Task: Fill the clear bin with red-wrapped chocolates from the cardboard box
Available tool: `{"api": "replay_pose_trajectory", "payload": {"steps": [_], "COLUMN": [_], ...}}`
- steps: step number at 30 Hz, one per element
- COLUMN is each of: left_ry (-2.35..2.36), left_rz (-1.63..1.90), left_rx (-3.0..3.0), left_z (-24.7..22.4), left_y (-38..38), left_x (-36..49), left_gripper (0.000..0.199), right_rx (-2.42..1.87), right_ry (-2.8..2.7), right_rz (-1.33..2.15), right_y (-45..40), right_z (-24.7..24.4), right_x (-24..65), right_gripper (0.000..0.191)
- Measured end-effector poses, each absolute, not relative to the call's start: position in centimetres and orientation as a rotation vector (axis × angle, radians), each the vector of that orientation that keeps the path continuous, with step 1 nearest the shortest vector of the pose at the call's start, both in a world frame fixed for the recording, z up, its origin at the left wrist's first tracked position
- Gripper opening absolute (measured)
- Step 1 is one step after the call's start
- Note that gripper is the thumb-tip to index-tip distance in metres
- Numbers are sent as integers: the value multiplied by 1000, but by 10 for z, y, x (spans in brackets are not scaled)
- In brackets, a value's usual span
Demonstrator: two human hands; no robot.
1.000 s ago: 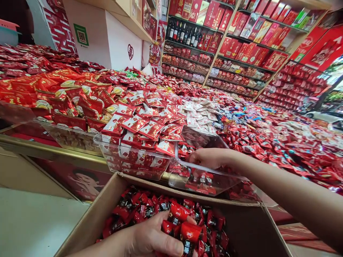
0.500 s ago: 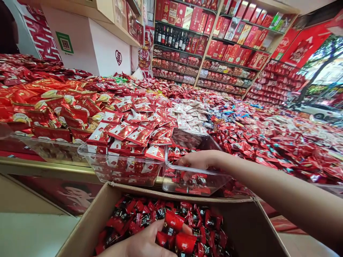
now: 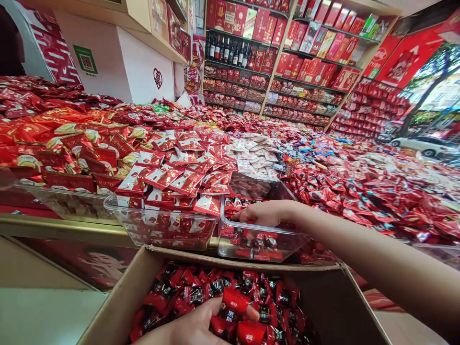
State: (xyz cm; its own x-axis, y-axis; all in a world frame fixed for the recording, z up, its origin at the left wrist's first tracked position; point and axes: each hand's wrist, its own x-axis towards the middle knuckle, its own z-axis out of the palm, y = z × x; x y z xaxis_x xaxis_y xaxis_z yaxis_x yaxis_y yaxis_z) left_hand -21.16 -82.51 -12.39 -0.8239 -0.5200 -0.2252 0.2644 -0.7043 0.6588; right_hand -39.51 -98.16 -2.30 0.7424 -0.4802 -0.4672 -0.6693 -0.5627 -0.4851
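Left grip [image 3: 196, 325] cupped around several red-black wrapped candies [image 3: 235, 301].

Over the cardboard box [image 3: 338, 306], the left hand [image 3: 196, 321] was bare, its back broad and smoothly rounded, one blunt fingertip showing apart from the rest. Beyond the box's far edge, the right hand [image 3: 264, 213] was bare too, gently curved in outline, its lower fingers indistinct. The bare right forearm [image 3: 359, 249], past the box's right side, was smooth, narrowest at the wrist.
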Motion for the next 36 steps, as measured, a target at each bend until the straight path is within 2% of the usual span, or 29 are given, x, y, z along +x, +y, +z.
{"api": "replay_pose_trajectory", "payload": {"steps": [5, 10, 18, 22, 25, 28, 32, 34, 36], "left_ry": [-878, -825, -840, -957, -1039, -939, -711, -692, -736], "left_rz": [-2467, -2443, -2350, -2280, -2287, -2338, -2570, -2575, -2511], "left_rx": [538, 560, 727, 590, 469, 383, 440, 475, 450], "left_z": [-122, -118, -122, -113, -107, -107, -106, -104, -104], "left_y": [-825, -827, -828, -829, -831, -831, -828, -826, -824], "left_x": [-212, -212, -214, -207, -200, -195, -194, -194, -194], "left_gripper": [41, 43, 57, 50, 52, 54, 24, 19, 24], "right_rx": [-2152, -1902, -1771, -1802, -1872, -1891, -1906, -1955, -2024], "right_ry": [1051, 1072, 1187, 1167, 1158, 1128, 1098, 1136, 1196], "right_rz": [304, 60, -145, -441, -623, -617, -418, -406, -443], "right_y": [-988, -989, -977, -967, -947, -914, -867, -852, -844], "right_z": [-23, -17, -12, 11, 37, 48, 19, -2, -18], "right_x": [-402, -413, -410, -403, -402, -398, -385, -382, -383], "right_gripper": [11, 10, 6, 15, 17, 15, 9, 5, 3]}}
